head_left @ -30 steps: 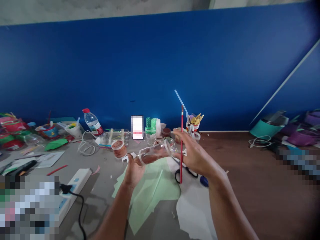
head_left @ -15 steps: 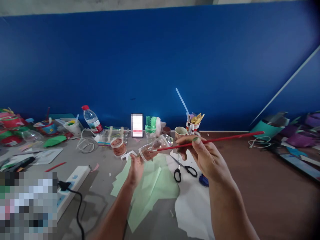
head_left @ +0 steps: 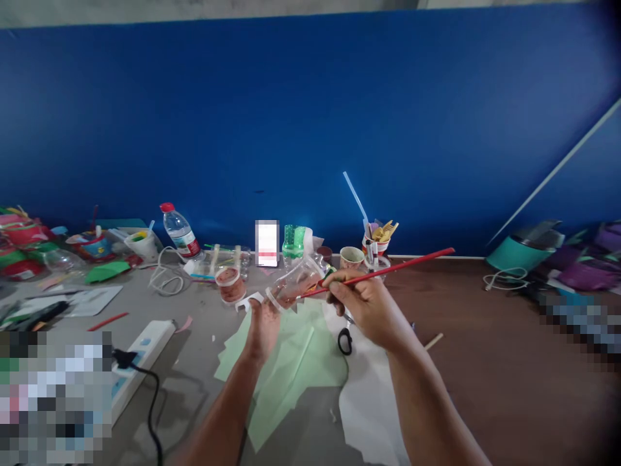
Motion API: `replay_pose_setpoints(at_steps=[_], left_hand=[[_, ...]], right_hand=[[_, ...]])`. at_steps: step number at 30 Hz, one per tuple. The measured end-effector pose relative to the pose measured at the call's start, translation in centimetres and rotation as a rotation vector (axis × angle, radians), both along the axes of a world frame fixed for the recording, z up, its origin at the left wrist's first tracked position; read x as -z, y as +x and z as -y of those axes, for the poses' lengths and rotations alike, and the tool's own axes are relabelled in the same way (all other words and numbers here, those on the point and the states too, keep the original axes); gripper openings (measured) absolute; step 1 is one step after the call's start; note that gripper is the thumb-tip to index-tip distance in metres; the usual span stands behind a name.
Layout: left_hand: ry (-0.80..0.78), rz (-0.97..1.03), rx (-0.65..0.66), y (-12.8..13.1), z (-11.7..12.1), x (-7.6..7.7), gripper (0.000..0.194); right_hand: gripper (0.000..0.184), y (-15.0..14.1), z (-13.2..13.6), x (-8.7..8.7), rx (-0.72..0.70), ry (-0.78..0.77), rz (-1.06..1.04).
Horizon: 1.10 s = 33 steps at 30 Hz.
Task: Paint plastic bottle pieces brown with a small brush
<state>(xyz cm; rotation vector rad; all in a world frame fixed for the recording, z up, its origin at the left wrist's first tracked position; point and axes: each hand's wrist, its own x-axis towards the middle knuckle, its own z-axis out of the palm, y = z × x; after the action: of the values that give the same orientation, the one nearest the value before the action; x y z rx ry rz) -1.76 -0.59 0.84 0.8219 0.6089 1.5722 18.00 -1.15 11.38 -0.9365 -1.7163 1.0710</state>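
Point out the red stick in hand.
The long red stick, in the right hand, tip at the clear bottle; the short red stick lies on the table near the power strip.

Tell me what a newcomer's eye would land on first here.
Probably the big blue panel, which fills most of the view's upper half behind the table. Next comes the long red brush, slanting up to the right in the grip of the right hand, its tip at the clear plastic bottle in the left hand. Below them, pale green paper spreads over the tabletop.
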Motion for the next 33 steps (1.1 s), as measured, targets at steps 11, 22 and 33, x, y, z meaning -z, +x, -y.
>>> replay_pose_setpoints(at_steps=[11,22,33], left_hand=[[0.045,-0.045,0.034,0.3,0.1,0.2,0.084],[0.01,-0.008,0.049,0.4,0.2,0.1,0.087],[0.005,0.0,0.023,0.7,0.0,0.1,0.089]], right_hand=[[0.015,-0.3,0.2,0.0,0.002,0.025,0.051],[0.02,-0.3,-0.1,0.1,0.07,0.053,0.16],[0.017,0.9,0.3,-0.8,0.164,0.116,0.13]])
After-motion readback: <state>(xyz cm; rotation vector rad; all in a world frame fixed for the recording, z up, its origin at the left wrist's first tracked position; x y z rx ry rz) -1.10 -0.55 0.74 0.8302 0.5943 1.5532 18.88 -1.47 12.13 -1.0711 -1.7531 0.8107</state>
